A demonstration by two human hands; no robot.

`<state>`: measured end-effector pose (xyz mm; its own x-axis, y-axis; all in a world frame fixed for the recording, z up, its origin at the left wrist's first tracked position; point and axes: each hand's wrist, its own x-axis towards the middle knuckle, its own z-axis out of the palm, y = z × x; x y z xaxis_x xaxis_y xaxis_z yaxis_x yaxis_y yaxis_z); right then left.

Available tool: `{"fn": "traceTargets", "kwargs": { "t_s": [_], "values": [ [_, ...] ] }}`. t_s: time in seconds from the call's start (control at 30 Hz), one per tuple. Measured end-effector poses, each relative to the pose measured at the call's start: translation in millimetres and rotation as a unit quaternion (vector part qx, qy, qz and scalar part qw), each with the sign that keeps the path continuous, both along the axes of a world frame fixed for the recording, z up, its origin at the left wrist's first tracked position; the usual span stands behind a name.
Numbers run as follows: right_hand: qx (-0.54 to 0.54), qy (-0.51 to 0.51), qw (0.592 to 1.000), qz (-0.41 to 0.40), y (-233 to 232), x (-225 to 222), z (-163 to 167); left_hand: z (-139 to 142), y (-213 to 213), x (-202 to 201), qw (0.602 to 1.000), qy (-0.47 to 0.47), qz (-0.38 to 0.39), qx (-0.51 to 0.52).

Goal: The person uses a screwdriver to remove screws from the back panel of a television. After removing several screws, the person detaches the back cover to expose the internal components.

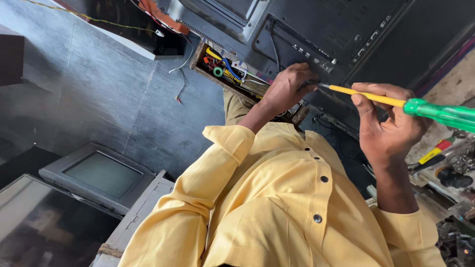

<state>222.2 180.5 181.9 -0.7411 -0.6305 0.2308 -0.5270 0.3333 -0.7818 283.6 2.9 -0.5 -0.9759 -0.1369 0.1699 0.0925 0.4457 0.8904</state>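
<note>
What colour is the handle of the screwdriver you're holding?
Translucent green handle, on a screwdriver with a yellow-sleeved shaft; the right hand grips it. Head view shows it best.

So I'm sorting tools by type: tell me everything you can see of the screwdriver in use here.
The screwdriver has a translucent green plastic-looking handle and a long shaft sleeved in yellow, with a short dark metal tip. It lies nearly level, tip pointing left at the dark back panel of the flat screen. The right hand grips it around the yellow shaft, the handle sticking out past the fingers. The left hand pinches near the tip, hiding where it meets the panel.
</note>
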Motion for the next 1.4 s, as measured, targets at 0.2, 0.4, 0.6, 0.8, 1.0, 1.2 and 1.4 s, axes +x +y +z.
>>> {"fn": "traceTargets", "kwargs": {
  "t_s": [0.2, 0.4, 0.6, 0.8, 1.0, 1.2, 1.4],
  "values": [
    [-0.013, 0.008, 1.000, 0.027, -34.3, -5.3, 9.5, 13.9, -28.3, 16.1, 0.994, -0.026, 0.088, 0.064],
    [-0.031, -0.022, 0.998, 0.043, -86.4, -17.6, -22.2, 5.4, -74.3, 55.8, 0.917, -0.129, 0.265, 0.270],
    [-0.035, 0.039, 0.988, 0.148, -124.7, -21.5, -59.2, -10.6, -106.1, 74.0, 0.889, -0.009, 0.242, 0.389],
    [-0.004, 0.043, 0.990, 0.136, -130.8, -19.5, -61.5, 12.9, -110.3, 66.5, 0.891, -0.053, 0.237, 0.383],
    [0.028, 0.110, 0.984, 0.136, -125.8, -16.3, -65.1, 22.4, -110.0, 45.5, 0.984, 0.072, 0.136, 0.091],
    [0.034, 0.048, 0.992, 0.114, -117.6, -23.6, -132.0, 11.9, -116.5, 8.7, 0.987, -0.002, -0.001, -0.162],
    [-0.068, -0.111, 0.983, 0.132, -119.2, -46.4, -201.5, 33.1, -115.4, 5.8, 0.977, 0.059, 0.153, -0.133]
  ]
}}
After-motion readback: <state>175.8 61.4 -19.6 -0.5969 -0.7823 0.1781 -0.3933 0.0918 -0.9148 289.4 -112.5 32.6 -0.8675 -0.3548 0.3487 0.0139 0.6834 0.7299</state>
